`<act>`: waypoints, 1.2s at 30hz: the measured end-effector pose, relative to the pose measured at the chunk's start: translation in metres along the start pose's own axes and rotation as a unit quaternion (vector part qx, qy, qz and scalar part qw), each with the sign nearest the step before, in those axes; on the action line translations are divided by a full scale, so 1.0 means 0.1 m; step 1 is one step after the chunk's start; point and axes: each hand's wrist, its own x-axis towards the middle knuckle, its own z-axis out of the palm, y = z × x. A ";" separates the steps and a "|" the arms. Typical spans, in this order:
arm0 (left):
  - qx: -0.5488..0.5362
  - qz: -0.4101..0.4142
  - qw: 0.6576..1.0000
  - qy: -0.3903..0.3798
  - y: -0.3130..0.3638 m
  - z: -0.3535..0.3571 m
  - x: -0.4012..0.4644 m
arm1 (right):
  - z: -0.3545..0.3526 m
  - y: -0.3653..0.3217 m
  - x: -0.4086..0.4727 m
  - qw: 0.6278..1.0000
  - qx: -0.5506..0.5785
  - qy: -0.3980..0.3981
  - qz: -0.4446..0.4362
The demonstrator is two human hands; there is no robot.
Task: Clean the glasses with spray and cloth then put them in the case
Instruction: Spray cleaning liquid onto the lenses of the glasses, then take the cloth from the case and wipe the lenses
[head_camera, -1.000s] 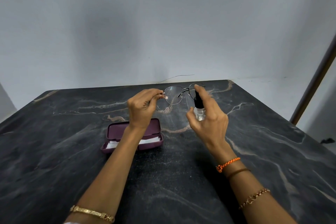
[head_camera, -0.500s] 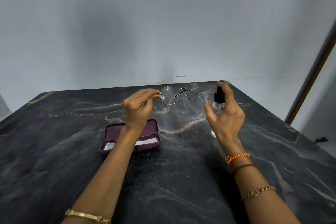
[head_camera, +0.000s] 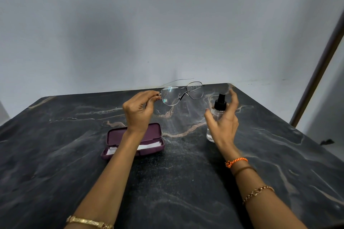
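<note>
My left hand (head_camera: 138,110) pinches the left temple hinge of thin metal-framed glasses (head_camera: 181,93), held up above the table with the lenses facing me. Fine droplets speckle both lenses. My right hand (head_camera: 224,120) grips a small clear spray bottle (head_camera: 216,117) with a black nozzle, to the right of the glasses and apart from them, index finger raised above the nozzle. An open maroon case (head_camera: 154,132) lies on the table under my left wrist, with a white cloth (head_camera: 150,146) inside it.
A dark marble table (head_camera: 167,182) fills the lower view, its far edge against a pale wall (head_camera: 167,24). A dark frame post (head_camera: 320,72) runs down the right side, beyond the table's right edge.
My right hand carried the spray bottle from right in front of the glasses out to the right and slightly lower. Droplets now show on the lenses. My left hand kept the glasses nearly still.
</note>
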 end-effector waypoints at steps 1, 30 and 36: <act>-0.001 -0.004 1.000 0.003 0.00 0.00 0.00 | 0.01 0.01 -0.01 1.000 0.001 -0.010 -0.005; -0.029 -0.071 0.992 0.104 -0.07 -0.47 0.18 | 0.02 -0.39 -0.23 0.964 -0.079 0.047 -0.249; -0.005 -0.045 0.993 0.110 -0.34 -0.99 0.25 | 0.29 -0.76 -0.38 0.926 -0.049 -0.347 -0.138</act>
